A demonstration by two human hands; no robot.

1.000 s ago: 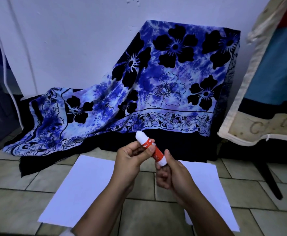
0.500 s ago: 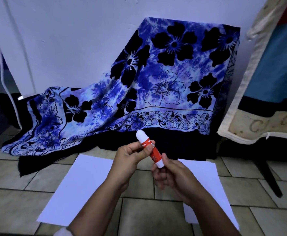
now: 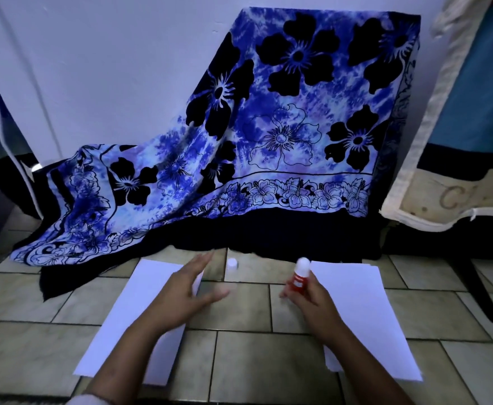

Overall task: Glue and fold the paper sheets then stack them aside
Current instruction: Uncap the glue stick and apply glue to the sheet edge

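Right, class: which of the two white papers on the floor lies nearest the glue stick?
The right paper, beside the right hand gripping the glue stick; the left paper lies under the open left hand.

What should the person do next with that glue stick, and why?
Probably lower the glue stick in the right hand onto the left sheet. Its cap lies off on the floor, and the open left hand is over that sheet, seemingly ready to steady it.
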